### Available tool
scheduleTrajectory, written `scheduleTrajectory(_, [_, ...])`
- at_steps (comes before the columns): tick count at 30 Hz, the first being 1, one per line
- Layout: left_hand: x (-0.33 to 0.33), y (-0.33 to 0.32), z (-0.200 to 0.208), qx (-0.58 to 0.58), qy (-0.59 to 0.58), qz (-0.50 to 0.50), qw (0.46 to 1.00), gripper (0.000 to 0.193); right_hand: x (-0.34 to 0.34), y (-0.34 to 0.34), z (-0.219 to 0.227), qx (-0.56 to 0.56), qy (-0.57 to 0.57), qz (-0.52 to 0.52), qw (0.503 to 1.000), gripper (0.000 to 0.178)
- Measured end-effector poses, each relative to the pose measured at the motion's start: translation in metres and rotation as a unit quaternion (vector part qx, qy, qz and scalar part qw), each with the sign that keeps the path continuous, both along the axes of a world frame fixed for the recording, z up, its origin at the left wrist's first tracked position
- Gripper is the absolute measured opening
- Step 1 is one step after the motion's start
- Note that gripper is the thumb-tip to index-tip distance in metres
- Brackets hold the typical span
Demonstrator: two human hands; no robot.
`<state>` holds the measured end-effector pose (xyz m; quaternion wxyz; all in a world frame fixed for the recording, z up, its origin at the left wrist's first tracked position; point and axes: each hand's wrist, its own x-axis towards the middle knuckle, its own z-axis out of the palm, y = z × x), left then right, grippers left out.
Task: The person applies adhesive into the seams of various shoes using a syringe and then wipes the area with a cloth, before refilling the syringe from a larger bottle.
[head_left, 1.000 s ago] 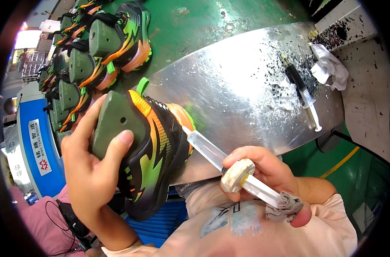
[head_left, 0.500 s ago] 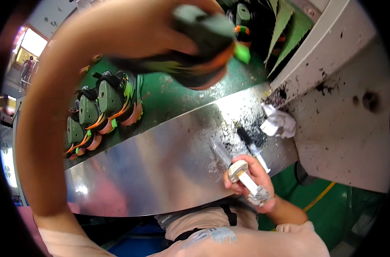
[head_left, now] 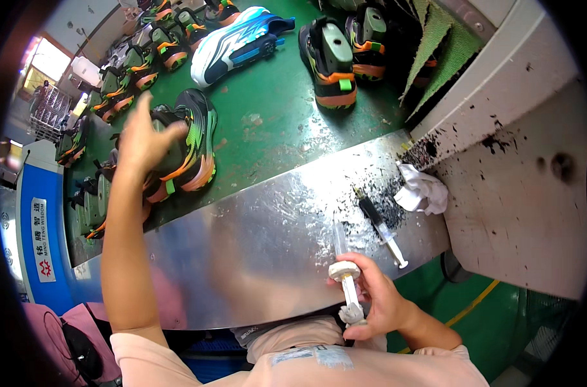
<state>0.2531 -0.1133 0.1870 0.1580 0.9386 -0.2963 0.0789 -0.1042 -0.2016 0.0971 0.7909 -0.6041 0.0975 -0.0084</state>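
At workbench [head_left: 209, 277], right hand [head_left: 378, 298] clasping syringe [head_left: 349, 290], left hand [head_left: 144, 143] spread near shoe [head_left: 203, 129].

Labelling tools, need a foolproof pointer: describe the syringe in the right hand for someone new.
Start at the metal sheet beside the green surface. By its near edge, right of centre, the right hand holds the clear syringe. Pale lumps at its collar and plunger end set it apart from the black-filled syringe lying on the sheet.
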Motion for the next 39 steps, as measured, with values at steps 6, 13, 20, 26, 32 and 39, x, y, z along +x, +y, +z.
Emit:
scheduleTrajectory(6, [-0.010,0.053,0.026,-0.080,0.194,-0.042,0.977,0.066,0.006,0.011,0.014,-0.204,0.064,-0.008,0.977,0.094])
scheduleTrajectory(13, [-0.104,0.194,0.033,-0.167,0.282,-0.049,0.943,0.068,-0.011,0.018,0.026,-0.140,0.027,0.045,0.989,0.094])
scheduleTrajectory(20, [-0.174,0.219,0.069,-0.019,0.405,-0.049,0.913,0.072,0.004,0.009,0.032,-0.200,0.064,0.033,0.977,0.084])
scheduleTrajectory(26, [-0.118,0.162,0.052,0.100,0.123,-0.335,0.929,0.063,-0.001,0.017,0.045,-0.174,0.100,0.109,0.974,0.084])
scheduleTrajectory(32, [-0.151,0.226,0.001,-0.118,0.077,-0.343,0.929,0.030,0.007,0.029,0.036,-0.212,0.113,0.070,0.968,0.091])
scheduleTrajectory(39, [-0.199,0.283,-0.038,-0.135,-0.007,-0.274,0.952,0.012,0.059,0.082,0.090,-0.072,0.272,-0.069,0.957,0.097])
